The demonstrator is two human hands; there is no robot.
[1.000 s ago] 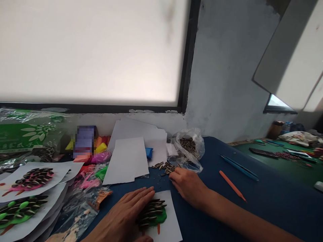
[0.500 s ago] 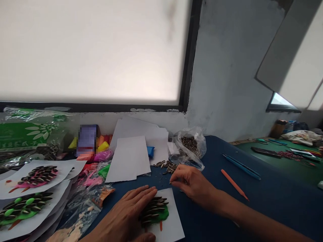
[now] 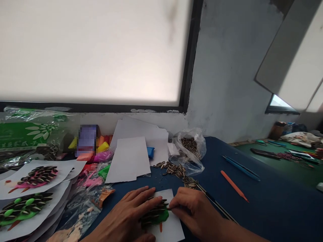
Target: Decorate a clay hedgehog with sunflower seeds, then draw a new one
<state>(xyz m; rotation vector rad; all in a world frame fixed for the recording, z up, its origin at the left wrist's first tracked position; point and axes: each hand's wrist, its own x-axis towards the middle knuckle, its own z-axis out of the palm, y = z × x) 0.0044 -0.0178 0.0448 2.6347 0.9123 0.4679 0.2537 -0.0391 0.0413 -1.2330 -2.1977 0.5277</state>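
Note:
My left hand [image 3: 133,210] lies flat with fingers stretched over a white card [image 3: 174,223], covering part of the figure on it. That figure is a green clay shape [image 3: 163,216] with rows of striped sunflower seeds standing out of it and a small orange-brown clay leg [image 3: 160,227] below. At the right edge of the green clay, my right hand [image 3: 193,208] pinches a sunflower seed [image 3: 169,209] between thumb and forefinger; the fingers hide most of it. Loose sunflower seeds [image 3: 175,170] lie just beyond this hand.
A plastic bag of seeds [image 3: 199,144] stands against the wall. Blue tweezers [image 3: 241,167], an orange pen-like tool [image 3: 234,186] and a thin metal tool [image 3: 218,205] lie right. Finished seed pictures [image 3: 37,176], clay packets [image 3: 103,155] and white sheets [image 3: 127,159] fill the left and back.
My right hand has come from the loose seeds toward me, to the right edge of the green clay, uncovering more seeds and a metal tool. My left hand stays on the card, its fingers slightly shifted.

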